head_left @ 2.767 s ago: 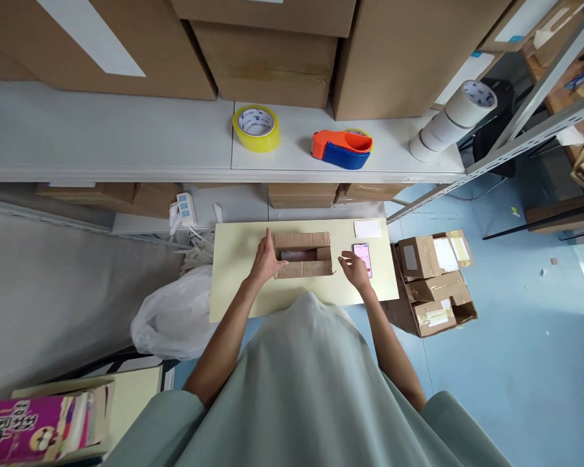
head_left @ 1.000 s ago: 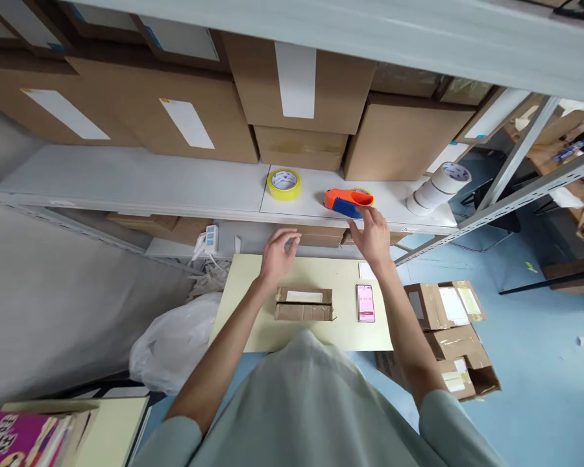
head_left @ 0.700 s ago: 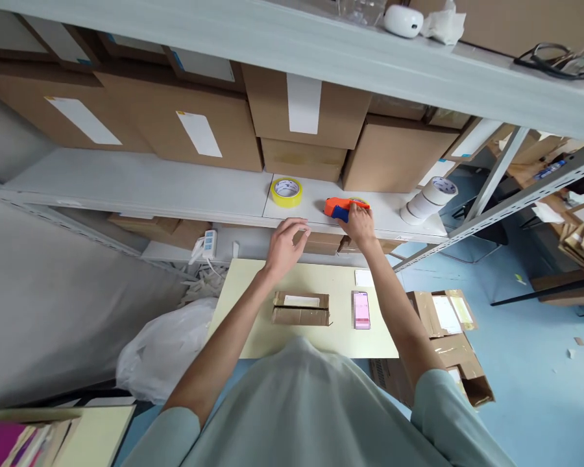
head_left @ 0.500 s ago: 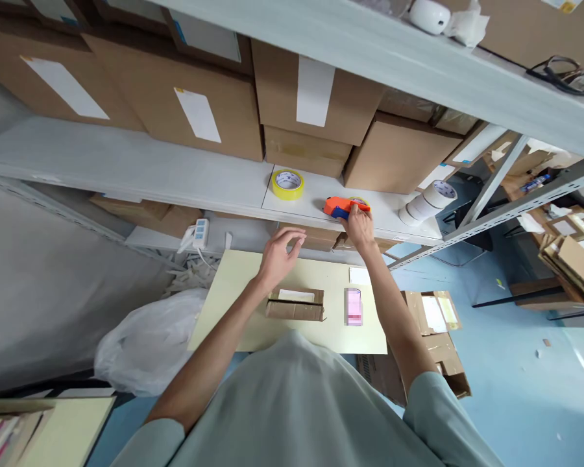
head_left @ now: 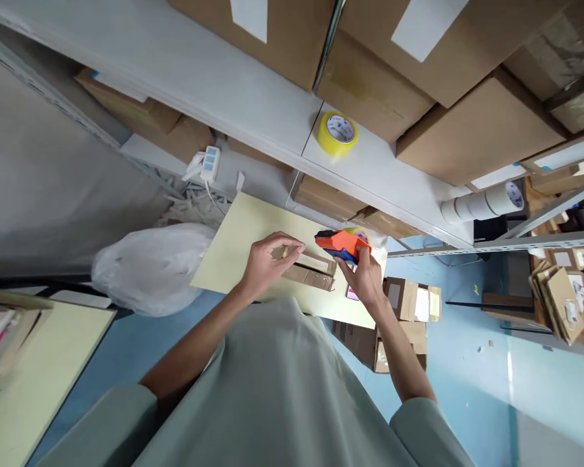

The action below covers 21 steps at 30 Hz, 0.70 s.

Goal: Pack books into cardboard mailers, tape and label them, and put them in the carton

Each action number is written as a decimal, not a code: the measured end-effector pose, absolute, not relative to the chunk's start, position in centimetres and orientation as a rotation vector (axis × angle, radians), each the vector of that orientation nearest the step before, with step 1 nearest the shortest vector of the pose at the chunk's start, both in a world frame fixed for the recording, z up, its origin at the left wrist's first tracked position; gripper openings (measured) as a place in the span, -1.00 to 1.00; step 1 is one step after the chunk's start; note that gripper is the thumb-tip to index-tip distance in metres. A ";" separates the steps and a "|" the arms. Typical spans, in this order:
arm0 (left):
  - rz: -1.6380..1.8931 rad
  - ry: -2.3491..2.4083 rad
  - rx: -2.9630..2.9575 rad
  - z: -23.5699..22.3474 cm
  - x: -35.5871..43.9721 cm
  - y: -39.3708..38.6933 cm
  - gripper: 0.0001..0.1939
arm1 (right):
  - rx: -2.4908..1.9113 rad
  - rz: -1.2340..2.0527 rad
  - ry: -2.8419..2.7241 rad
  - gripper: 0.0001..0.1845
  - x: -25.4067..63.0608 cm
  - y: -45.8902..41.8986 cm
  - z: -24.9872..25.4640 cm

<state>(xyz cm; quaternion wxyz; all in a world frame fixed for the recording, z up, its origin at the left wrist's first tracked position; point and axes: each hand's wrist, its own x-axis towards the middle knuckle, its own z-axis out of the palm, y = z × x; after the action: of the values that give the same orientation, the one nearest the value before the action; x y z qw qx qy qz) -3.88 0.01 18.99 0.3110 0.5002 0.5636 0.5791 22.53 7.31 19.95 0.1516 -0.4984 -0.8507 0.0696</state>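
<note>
Tape dispensers number one, an orange-and-blue tape dispenser (head_left: 343, 245), raised above the right part of the bench (head_left: 224, 259). Yellow tape rolls number two: a loose roll (head_left: 338, 133) lying on the shelf (head_left: 384, 175) and a second roll (head_left: 359, 233) fitted in the dispenser. One small carton (head_left: 311, 275) rests on the bench, below and between the hands, with one phone (head_left: 352, 294) to its right.

The right hand (head_left: 364, 275) has its grip closed round the dispenser's near end, forearm reaching forward, the dispenser's black-edged front pointing left. The left hand (head_left: 271, 263) hangs over the left end of the carton, fingers bent toward the thumb in a ring; whether the tips meet I cannot tell, so its grip may be released or pinched.

That hand hides the carton's left end; the dispenser and right hand cover most of the phone. White rolls (head_left: 481, 202) lie in a row at the shelf's right end, their number hard to make out. The large boxes above run out of view.
</note>
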 end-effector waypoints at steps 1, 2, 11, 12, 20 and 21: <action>1.527 1.485 1.309 19.0 -4.3 -0.4 -0.91 | -1.434 0.228 -2.463 -0.42 22.2 6.7 19.9; 1.520 1.481 1.301 19.0 -4.7 -0.7 -0.90 | -1.440 0.258 -2.486 -0.43 21.9 6.1 19.9; 1.462 1.421 1.247 18.1 -8.0 -2.9 -0.86 | -1.432 0.351 -2.626 -0.46 19.5 3.2 20.5; 1.472 1.413 1.230 18.1 -8.2 -3.1 -0.86 | -1.422 0.338 -2.639 -0.46 19.2 2.9 20.6; 1.498 1.347 1.084 18.4 -11.0 -4.3 -0.89 | -1.222 0.227 -2.700 -0.48 16.7 0.9 22.3; 1.502 1.318 1.059 18.3 -11.3 -4.4 -0.90 | -1.208 0.225 -2.708 -0.49 16.4 0.7 22.6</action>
<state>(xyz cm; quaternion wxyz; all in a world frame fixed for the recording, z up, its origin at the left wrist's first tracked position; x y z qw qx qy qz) -11.29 -4.41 18.33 0.4261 0.4235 0.5272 0.6010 16.42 0.70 22.58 0.0836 -0.4048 -0.9075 0.0755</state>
